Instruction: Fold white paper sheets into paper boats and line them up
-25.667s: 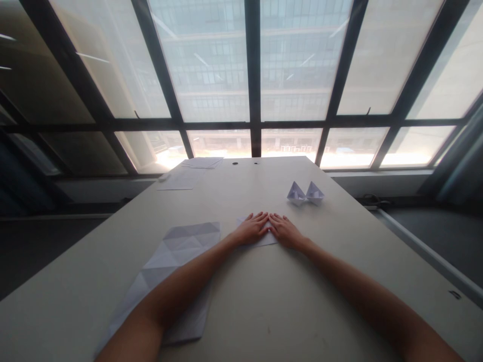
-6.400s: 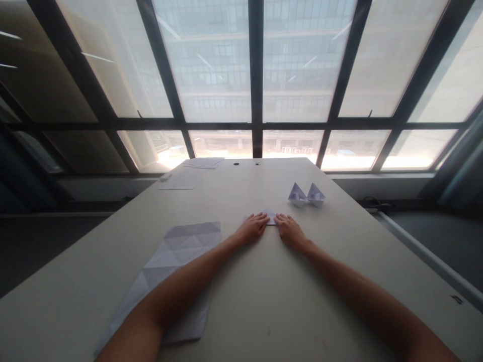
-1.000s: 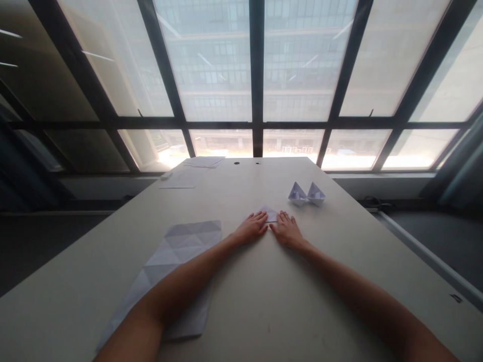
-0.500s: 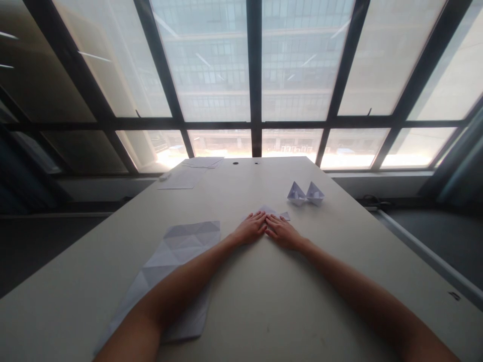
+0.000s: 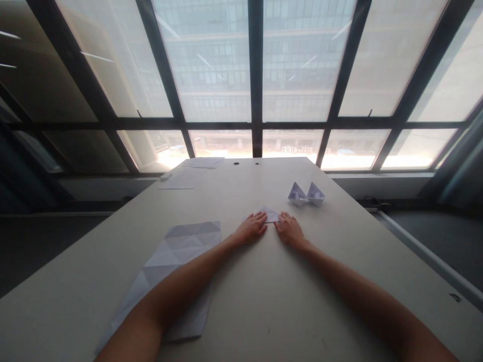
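A small white folded paper (image 5: 271, 215) lies flat on the table, its pointed top facing away from me. My left hand (image 5: 252, 228) rests flat on its left part with fingers stretched out. On its right end lies my right hand (image 5: 290, 230), fingers extended and palm down. Both hands cover the paper's sides, so only the middle and the peak show. Just beyond my right hand, two folded paper boats (image 5: 306, 195) stand side by side. Under and beside my left forearm is a large creased sheet of paper (image 5: 181, 256).
The long white table (image 5: 264, 301) reaches to the window wall. Flat paper sheets (image 5: 181, 179) lie at its far left, with more sheets (image 5: 204, 162) behind them. A dark round hole (image 5: 236, 163) is near the far edge. Curtains (image 5: 458, 161) hang at the sides.
My right hand slid left toward my left hand, uncovering the paper's right end, then moved back right onto it. My left hand stayed in place. Boats and sheets have not moved.
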The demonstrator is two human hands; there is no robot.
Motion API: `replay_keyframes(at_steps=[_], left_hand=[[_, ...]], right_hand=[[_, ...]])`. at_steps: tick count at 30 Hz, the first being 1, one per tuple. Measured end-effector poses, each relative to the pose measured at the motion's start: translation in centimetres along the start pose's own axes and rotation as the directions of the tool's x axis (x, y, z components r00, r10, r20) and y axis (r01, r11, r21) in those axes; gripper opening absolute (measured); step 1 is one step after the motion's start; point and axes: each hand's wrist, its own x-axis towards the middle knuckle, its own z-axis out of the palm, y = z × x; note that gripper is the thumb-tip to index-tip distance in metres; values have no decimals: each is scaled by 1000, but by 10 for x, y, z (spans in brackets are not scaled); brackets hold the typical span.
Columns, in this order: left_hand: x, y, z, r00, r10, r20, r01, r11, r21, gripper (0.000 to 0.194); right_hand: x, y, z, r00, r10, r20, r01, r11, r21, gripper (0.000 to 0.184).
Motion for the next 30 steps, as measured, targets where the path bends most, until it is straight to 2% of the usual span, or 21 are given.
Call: replay_keyframes(at_steps=[8, 15, 21, 24, 27, 30], left_hand=[[-1, 1, 0, 1000, -4, -19, 4, 1000, 1, 50], [-2, 3, -2, 995, 6, -103, -6, 1000, -2, 45], [-1, 6, -6, 984, 33, -175, -52, 993, -105, 34], [0, 7, -7, 977, -35, -211, 7, 991, -133, 31], [0, 7, -6, 953, -164, -256, 145, 985, -93, 25], [0, 6, -6, 937, -233, -260, 228, 972, -50, 35]], right_hand=[[0, 2, -2, 999, -19, -28, 18, 1000, -24, 49], [-1, 0, -8, 995, -50, -90, 48, 999, -16, 39], [-2, -1, -14, 993, -72, -94, 76, 996, 38, 35], [-2, 0, -17, 993, -75, -95, 82, 994, 66, 31], [-3, 1, -17, 991, -63, -121, 72, 995, 70, 25], [-3, 1, -15, 990, -23, -142, 32, 998, 59, 25]])
